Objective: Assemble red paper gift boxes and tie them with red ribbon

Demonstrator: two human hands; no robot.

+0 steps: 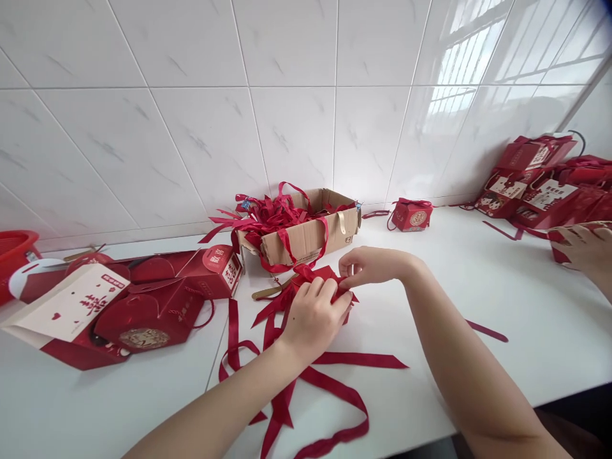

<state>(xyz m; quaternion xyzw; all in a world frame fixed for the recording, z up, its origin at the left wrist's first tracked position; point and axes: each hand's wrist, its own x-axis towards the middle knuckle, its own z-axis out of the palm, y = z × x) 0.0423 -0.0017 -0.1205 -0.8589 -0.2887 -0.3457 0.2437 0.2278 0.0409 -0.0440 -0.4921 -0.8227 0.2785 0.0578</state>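
Red box, hands at its top — left clasping it, right's grip unclear — loose ribbons beside.

Red box: covered by left hand (not wholly) | red basin: cut at left edge | other person's arm: cut at right edge

Pale tiled wall behind; at the left edge, a red tub, perhaps plastic.
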